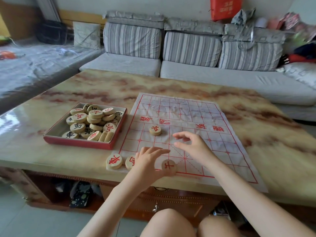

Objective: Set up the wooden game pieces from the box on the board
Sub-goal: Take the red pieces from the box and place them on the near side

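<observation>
A marbled table (171, 82) stands before a grey striped sofa (222, 79). The cloth board (222, 151) lies at the table's near edge, with the red box (77, 142) of wooden pieces (95, 120) just left of it. One lone piece (155, 130) stands mid-board, and three near-edge pieces (114, 161) line the board's near left corner. The left hand (147, 161), straight-fingered above them, grasps nothing; the right hand (193, 147) hovers over the board, loose and empty

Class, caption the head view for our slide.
Left hand and right hand over the board, box alongside.
</observation>
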Demonstrator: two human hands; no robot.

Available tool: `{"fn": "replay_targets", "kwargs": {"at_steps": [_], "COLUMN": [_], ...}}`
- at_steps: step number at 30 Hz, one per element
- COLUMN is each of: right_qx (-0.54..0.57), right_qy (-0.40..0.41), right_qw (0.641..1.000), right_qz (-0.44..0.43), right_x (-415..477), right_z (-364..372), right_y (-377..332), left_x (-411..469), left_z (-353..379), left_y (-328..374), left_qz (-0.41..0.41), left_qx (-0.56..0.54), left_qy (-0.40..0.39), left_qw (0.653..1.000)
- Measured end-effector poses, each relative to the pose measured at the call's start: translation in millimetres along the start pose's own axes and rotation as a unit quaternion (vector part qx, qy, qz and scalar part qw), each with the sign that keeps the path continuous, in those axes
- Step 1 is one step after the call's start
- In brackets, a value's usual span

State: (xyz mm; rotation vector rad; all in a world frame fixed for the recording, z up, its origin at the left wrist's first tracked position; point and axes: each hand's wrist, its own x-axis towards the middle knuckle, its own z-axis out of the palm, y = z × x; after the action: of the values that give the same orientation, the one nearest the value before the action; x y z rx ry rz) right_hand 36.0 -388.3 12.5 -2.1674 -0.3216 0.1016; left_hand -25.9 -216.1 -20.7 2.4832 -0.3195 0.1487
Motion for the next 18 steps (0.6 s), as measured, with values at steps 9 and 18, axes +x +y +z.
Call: {"fn": "replay_targets", "kwargs": {"at_steps": [9, 18], "right_qx": [0.014, -0.055], "right_qy": [-0.070, -0.132], "right_qw": [0.995, 0.985], "right_qz": [-0.072, -0.100], "right_x": [43, 73], "right_z": [65, 137], "right_y": [-56, -90], "left_x": [-4, 2], "left_z": [-92, -120], "left_y": [-77, -136], "left_qz": [-0.138, -0.248], "left_qx": [-0.003, 0.061], "left_qy": [0.239, 0.135], "left_qw": [0.961, 0.957]}}
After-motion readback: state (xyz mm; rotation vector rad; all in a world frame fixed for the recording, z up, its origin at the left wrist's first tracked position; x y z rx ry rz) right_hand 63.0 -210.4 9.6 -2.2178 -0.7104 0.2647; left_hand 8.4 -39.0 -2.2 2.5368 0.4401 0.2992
